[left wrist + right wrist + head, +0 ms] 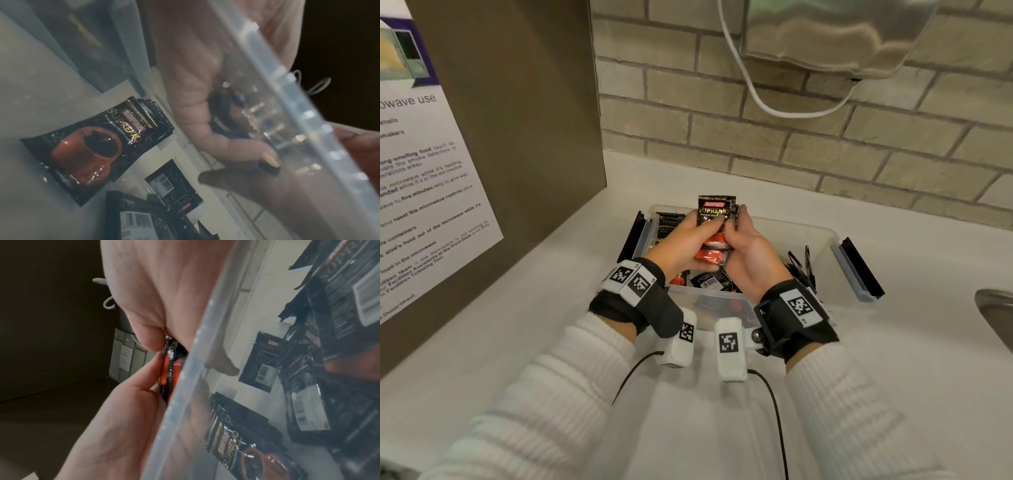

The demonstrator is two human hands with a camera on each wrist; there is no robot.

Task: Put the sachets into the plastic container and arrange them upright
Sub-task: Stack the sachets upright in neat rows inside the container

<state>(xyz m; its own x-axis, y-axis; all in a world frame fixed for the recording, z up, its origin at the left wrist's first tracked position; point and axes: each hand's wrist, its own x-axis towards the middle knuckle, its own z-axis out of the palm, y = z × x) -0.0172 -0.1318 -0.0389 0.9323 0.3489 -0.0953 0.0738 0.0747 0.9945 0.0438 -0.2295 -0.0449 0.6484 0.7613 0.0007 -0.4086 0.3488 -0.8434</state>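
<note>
Above the plastic container (822, 236) on the table (893, 377), both hands hold a small stack of sachets (715, 219) upright, long axis vertical; left hand (681, 243) and right hand (751, 253) fingers are clamped on its sides; loose sachets (710, 281) lie flat directly below.

I see one clear plastic container (822, 240) on the desk (893, 394), with two black latches: one (631, 236) left of my left hand (681, 245), one (861, 267) right of my right hand (751, 253). Between my two hands I hold a small stack of sachets (714, 219); two red cups show one below the other, so at least two, the exact number hidden. Loose sachets (712, 282) lie beneath my hands in the container, at least five, overlapping too much for an exact count. Another bunch (669, 222) stands beyond my left hand, its number unclear.
</note>
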